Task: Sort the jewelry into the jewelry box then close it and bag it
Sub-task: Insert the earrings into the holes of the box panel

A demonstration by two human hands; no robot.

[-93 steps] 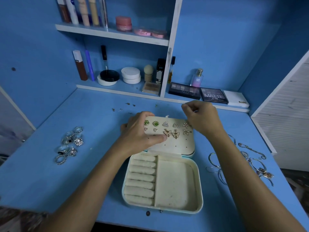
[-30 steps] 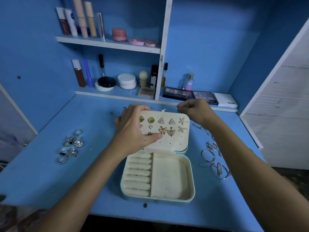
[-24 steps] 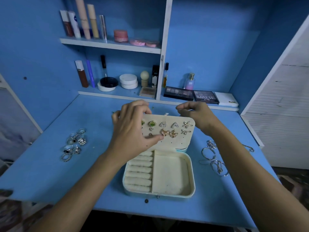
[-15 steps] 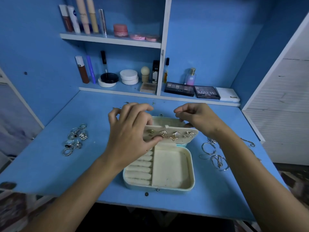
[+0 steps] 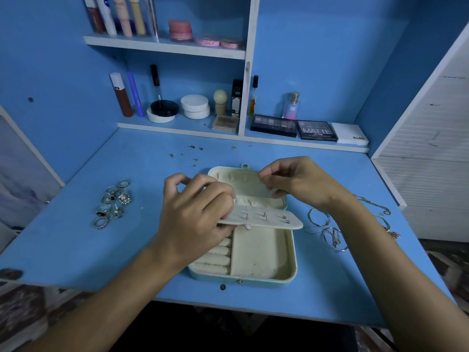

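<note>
Rings (image 5: 113, 203) piled left, bracelets (image 5: 327, 231) right and loose earring studs (image 5: 189, 154) behind flank the open jewelry box (image 5: 264, 252) mid-desk (image 5: 76, 237), its earring panel (image 5: 264, 218) folded forward over empty ring rolls, pinched by the left hand (image 5: 196, 219), while the right hand (image 5: 297, 182) pinches something too small to tell.

A cream jewelry box (image 5: 261, 252) lies open at frame centre, its earring panel (image 5: 264, 218) folded flat, posts up. Rings (image 5: 113, 203) cluster left; bracelets (image 5: 327, 229) lie right.
</note>
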